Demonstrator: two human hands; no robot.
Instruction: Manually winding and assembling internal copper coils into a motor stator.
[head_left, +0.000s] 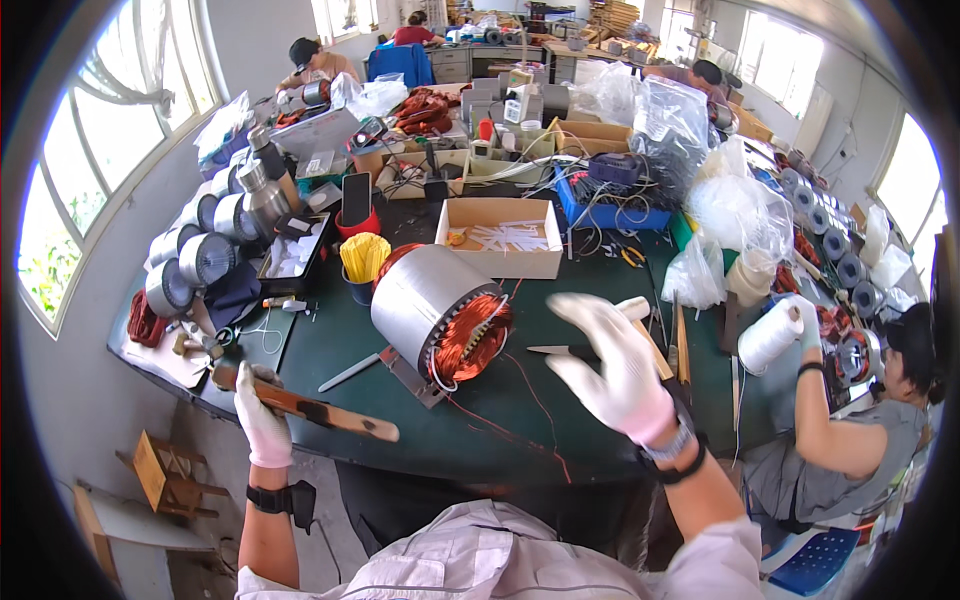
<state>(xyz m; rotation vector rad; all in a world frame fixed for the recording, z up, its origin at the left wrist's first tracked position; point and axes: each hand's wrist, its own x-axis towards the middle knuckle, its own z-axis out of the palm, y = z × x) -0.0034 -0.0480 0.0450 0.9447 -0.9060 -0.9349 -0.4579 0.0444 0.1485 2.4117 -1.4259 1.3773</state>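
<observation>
My left hand (263,415), in a white glove, is closed around a flat wooden bar (345,415) with dark stains. The bar slants over the front left table edge, and its grip part is hidden by my fingers. A motor stator (425,300) with a silvery cylindrical shell lies at the middle of the table. Copper windings (472,340) fill its open end, and thin red wires (535,385) trail from it towards me. To its right, my gloved right hand (615,375) is raised with fingers spread and nothing in it, slightly blurred. A pointed blade (548,349) lies behind its fingers.
A cardboard box (500,262) of white strips stands behind the stator, beside a cup of yellow strips (365,258). Pliers (632,257) and wooden sticks (682,345) lie right. Metal cores (207,260) line the left. At right, a co-worker (860,430) holds a white thread spool (770,337).
</observation>
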